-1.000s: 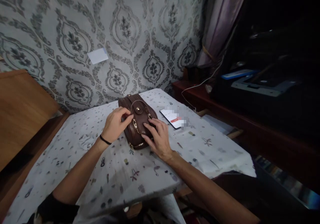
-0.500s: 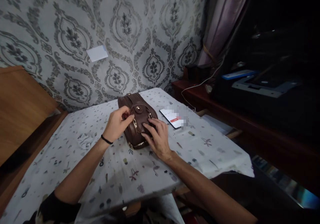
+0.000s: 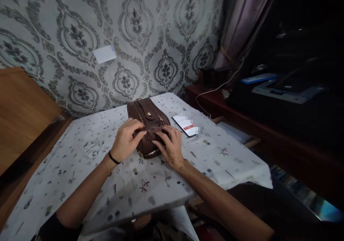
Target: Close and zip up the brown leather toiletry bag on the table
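A small brown leather bag [image 3: 146,116] with gold zips lies on a table covered by a white patterned cloth [image 3: 88,173]. My left hand [image 3: 126,140] pinches the bag's flap at its near left edge; a black band circles that wrist. My right hand [image 3: 170,144] rests on the bag's right side, fingers bent against the flap and zip. The flap is lifted a little between both hands. The near end of the bag is hidden under my fingers.
A lit phone [image 3: 185,124] lies on the cloth right of the bag. A dark wooden shelf [image 3: 242,115] with a white cable and a printer [image 3: 287,90] stands at right. A wooden board [image 3: 21,108] leans at left. Patterned wallpaper is behind.
My left hand slid from the bag's top ring down to the flap's edge and pinched it. The flap has come up slightly. My right hand stayed on the bag's right side.
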`<state>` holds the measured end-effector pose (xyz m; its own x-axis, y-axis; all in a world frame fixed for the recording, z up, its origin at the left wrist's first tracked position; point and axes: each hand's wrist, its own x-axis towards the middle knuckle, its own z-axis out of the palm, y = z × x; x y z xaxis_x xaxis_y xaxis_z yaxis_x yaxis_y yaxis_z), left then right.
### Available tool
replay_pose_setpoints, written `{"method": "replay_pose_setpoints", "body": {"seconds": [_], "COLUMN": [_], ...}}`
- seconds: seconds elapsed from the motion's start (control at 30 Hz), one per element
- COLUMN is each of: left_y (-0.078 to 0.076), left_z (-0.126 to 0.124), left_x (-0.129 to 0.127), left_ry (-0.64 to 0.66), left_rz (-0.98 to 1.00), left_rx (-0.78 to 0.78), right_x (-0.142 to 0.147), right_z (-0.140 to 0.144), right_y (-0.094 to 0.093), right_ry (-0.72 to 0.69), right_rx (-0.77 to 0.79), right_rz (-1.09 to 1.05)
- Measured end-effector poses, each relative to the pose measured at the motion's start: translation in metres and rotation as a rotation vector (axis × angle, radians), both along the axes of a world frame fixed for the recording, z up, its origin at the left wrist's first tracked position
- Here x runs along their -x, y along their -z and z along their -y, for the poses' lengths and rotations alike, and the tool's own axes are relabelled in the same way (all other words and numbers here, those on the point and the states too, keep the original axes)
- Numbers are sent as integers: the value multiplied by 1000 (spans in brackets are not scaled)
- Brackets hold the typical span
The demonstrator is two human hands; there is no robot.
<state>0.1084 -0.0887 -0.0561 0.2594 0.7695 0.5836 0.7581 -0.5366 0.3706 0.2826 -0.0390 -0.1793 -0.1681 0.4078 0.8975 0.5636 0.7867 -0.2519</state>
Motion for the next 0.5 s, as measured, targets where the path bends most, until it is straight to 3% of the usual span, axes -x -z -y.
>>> {"method": "replay_pose_setpoints", "body": {"seconds": [0.3, 0.5], "left_y": [13, 9], "left_z": [11, 7], "left_x": [-1, -12], "left_ry": [67, -118], "left_rz": [-65, -135], "left_rx": [-63, -51], "right_x": [2, -13], "right_z": [-4, -3], "right_y": [-3, -3], "right_ry": [-4, -123], "right_rx": [-43, 74], "right_rz": [-47, -116]}}
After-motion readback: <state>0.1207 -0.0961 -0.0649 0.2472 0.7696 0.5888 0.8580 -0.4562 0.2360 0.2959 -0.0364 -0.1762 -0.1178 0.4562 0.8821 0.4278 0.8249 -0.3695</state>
